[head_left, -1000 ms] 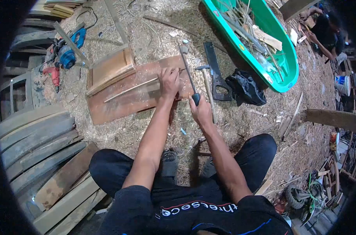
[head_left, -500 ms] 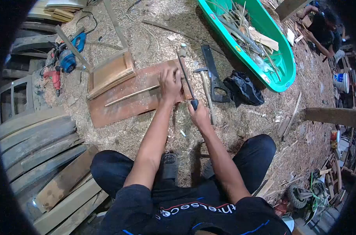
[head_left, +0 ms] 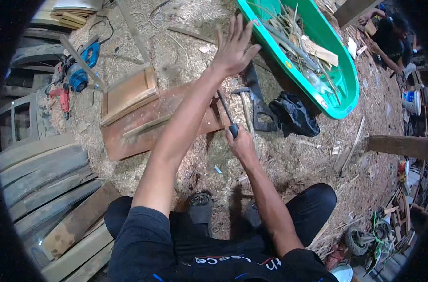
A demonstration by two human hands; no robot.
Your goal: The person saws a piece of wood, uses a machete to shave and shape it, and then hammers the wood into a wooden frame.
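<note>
Obs., standing beside the squatting person:

- Left hand [head_left: 233, 44]: raised off the work, palm open, fingers spread, holding nothing; it sits in the air in front of the near rim of the bright green plastic tub [head_left: 338, 80]
- Right hand [head_left: 241, 143]: closed in a fist round the dark rounded handle of a long thin metal tool [head_left: 225, 110]. The shaft slants up and away from the person over the right end of the flat reddish-brown wooden board [head_left: 129, 136]. Its far end runs behind the left forearm, so tip contact cannot be told
- On the board: a thin pale wooden strip [head_left: 146, 127] lying lengthwise, untouched by either hand. A small framed wooden panel [head_left: 127, 94] overlaps the board's far left corner
- Just right of the tool: a hammer with a wooden handle [head_left: 246, 110], then a flat black saw-shaped piece [head_left: 258, 105], then a crumpled black cloth [head_left: 294, 117] against the tub
- Ground: sawdust and shavings throughout
- Far left: blue power tool [head_left: 80, 70] and red drill [head_left: 62, 96]; grey curved planks [head_left: 40, 169] stacked nearer
- Top right: another person [head_left: 390, 33], bent over, well apart
</note>
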